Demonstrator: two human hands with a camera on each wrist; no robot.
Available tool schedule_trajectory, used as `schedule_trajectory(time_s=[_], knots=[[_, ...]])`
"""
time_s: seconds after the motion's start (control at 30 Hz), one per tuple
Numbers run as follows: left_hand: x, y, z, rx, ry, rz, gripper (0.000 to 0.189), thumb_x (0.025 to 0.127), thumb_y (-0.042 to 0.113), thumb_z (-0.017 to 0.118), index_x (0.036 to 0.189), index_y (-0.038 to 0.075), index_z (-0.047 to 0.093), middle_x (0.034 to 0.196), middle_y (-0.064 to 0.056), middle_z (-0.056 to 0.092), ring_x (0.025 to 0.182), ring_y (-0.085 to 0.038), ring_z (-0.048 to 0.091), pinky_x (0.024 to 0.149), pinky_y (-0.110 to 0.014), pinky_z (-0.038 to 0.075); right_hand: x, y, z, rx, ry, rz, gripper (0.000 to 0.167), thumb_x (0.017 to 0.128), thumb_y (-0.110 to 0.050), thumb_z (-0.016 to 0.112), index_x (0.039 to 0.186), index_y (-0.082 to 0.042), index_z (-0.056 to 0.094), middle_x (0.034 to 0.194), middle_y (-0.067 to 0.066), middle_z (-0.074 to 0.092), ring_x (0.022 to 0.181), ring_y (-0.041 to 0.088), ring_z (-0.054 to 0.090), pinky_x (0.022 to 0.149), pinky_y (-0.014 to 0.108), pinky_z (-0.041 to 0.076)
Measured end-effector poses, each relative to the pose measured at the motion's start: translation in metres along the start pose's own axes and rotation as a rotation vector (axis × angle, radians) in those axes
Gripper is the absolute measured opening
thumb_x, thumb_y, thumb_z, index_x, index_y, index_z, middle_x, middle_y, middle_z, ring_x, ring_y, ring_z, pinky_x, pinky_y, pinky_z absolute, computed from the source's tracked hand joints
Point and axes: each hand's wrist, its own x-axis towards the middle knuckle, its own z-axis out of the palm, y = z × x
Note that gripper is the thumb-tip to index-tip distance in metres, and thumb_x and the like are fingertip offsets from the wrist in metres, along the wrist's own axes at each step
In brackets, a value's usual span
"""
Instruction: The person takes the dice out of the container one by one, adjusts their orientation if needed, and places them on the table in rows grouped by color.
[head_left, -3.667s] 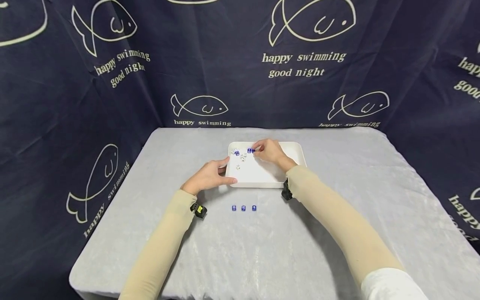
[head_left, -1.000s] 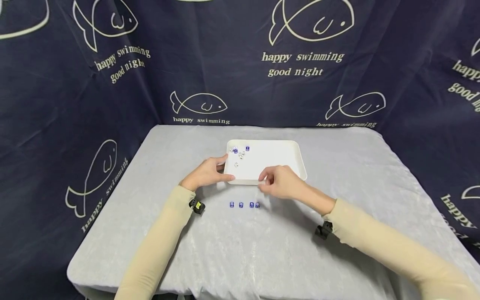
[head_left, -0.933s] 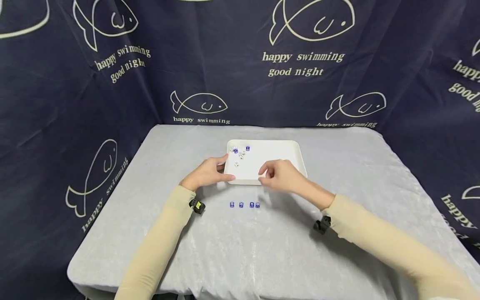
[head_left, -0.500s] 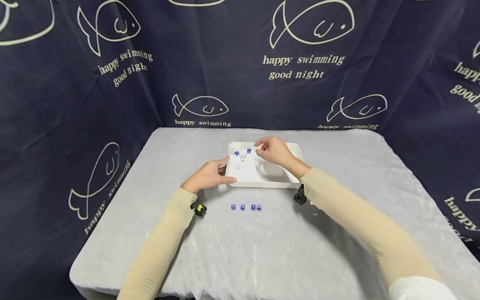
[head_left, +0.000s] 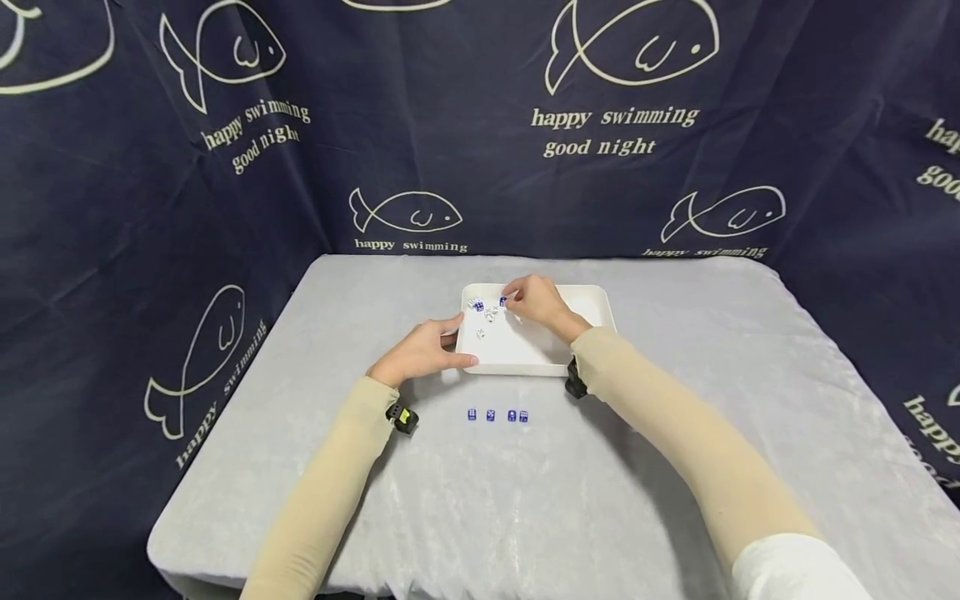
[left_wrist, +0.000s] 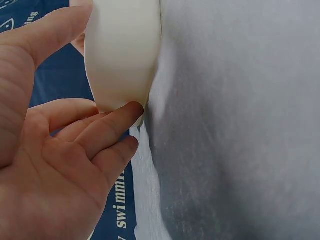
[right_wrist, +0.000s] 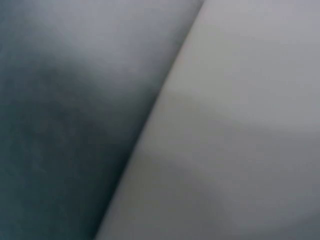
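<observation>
A shallow white tray (head_left: 540, 346) lies on the table in the head view. My left hand (head_left: 422, 350) holds its left end, thumb on the front corner and fingers along the side. The left wrist view shows those fingers (left_wrist: 112, 122) against the tray wall (left_wrist: 122, 55). Inside the tray, my right hand (head_left: 542, 302) pinches a blue die (head_left: 503, 302) between thumb and fingertips. Left of it sit another blue die (head_left: 479, 307) and several clear dice (head_left: 491, 316). The right wrist view is blurred and shows the tray (right_wrist: 235, 125) without the hand.
Several blue dice (head_left: 491, 415) form a row on the grey cloth in front of the tray, the two rightmost close together. The cloth-covered table (head_left: 420, 517) spreads around them. Dark blue curtains (head_left: 487, 125) with fish prints stand behind and at both sides.
A blue die has joined the right end of the row since the earliest frame. My right hand then moved from the tray's front edge back inside and took hold of another blue die.
</observation>
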Motion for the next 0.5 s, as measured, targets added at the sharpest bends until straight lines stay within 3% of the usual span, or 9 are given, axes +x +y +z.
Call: schedule_trajectory(time_s=[0.23,0.5], knots=[[0.0001,-0.0013,0.0001,-0.013,0.01,0.01,0.096,0.086,0.033,0.086,0.159,-0.001,0.033,0.163,-0.013,0.038,0.14,-0.024,0.053,0.116,-0.035,0.043,0.0026,0.0012,0.0059,-0.017,0.004,-0.001,0.022,0.09,-0.02,0.075,0.111,-0.012,0.08,0.091,0.008,0.077,0.083,0.022,0.069,0.076,0.036,0.055],[-0.0008,-0.0007,0.0002,-0.002,0.007,0.001,0.097,0.086,0.035,0.086,0.159,0.001,0.032,0.163,-0.013,0.038,0.14,-0.024,0.052,0.117,-0.034,0.042,0.0017,0.0018,0.0072,-0.046,-0.021,0.002,0.016,0.084,-0.02,0.082,0.096,-0.01,0.075,0.086,0.005,0.074,0.082,0.023,0.066,0.079,0.038,0.053]])
